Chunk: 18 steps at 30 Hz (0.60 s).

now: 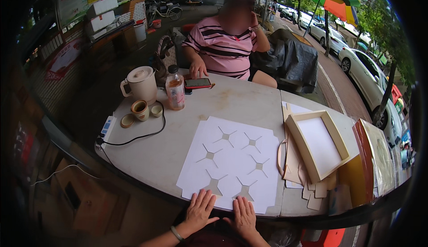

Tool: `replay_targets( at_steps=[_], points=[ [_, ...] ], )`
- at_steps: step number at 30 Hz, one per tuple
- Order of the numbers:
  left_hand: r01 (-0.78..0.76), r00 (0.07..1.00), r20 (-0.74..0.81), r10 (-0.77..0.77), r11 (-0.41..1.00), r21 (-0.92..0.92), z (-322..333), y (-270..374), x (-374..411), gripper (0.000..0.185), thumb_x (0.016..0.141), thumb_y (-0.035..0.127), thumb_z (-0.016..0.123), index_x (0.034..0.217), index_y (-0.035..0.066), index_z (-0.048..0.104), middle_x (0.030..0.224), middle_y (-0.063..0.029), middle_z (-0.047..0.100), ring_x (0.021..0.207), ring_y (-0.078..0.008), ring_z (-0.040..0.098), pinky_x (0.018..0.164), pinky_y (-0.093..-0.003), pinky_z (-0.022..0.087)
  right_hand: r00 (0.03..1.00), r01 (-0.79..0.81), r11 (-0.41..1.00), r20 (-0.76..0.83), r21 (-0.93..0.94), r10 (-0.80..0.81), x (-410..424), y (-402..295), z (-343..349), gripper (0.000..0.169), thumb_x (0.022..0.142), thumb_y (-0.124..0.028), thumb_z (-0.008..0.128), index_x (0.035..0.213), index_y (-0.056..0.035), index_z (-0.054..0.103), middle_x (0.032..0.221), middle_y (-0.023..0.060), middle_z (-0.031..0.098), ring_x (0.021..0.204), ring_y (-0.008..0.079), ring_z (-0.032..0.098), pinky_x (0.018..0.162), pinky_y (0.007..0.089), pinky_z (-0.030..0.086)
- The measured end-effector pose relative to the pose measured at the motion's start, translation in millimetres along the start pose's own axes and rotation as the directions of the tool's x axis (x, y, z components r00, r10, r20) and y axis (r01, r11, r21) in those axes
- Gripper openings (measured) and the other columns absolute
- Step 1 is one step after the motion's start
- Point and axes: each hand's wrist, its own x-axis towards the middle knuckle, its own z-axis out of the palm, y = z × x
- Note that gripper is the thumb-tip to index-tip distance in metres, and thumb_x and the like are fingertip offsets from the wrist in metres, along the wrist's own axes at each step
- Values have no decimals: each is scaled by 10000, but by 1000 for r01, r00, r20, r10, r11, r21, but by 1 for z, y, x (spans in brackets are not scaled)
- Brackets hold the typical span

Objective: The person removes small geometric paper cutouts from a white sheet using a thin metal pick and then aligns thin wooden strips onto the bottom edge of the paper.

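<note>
A white die-cut card sheet (234, 153) lies flat on the table before me, with notched corners and several X-shaped cuts around small square openings. My left hand (200, 208) rests palm down on its near edge, below the lower left cutout. Beside it, my right hand (244, 215) presses flat under the lower right cutout. At the two nearest cutouts, the openings look larger and flaps seem bent down beneath my fingertips. Neither hand grips anything; the fingers are stretched out with the thumbs pointing towards each other. A bracelet circles my left wrist.
Right of the sheet stand a cream box tray (321, 143), loose card pieces (316, 195) and a red-brown box (371, 160). Left are an electric kettle (142, 84), a bottle (175, 91), cups (140, 110) and a power strip (107, 128) with a cord. Opposite sits a person (224, 46) near a phone (197, 83).
</note>
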Motion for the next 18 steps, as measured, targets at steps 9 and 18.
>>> replay_targets(
  at_steps=[9, 18],
  points=[
    [73, 997, -26, -73, 997, -16, 4, 6, 4, 928, 697, 455, 835, 1441, 67, 441, 1480, -205, 401, 1405, -399, 346, 1114, -601, 289, 999, -43, 999, -11, -10, 43, -5, 2, 15, 888, 719, -416, 816, 1401, 11, 441, 1460, 223, 452, 1379, 382, 412, 1125, 515, 313],
    [95, 995, -37, -95, 995, 6, 5, 11, 8, 886, 673, 402, 856, 1419, 109, 478, 1453, -191, 401, 1392, -399, 338, 1096, -624, 293, 997, -47, 998, -65, -37, 44, 5, -4, 5, 711, 709, -273, 797, 1305, 10, 532, 1337, 196, 489, 1260, 407, 453, 1055, 541, 370]
  ],
)
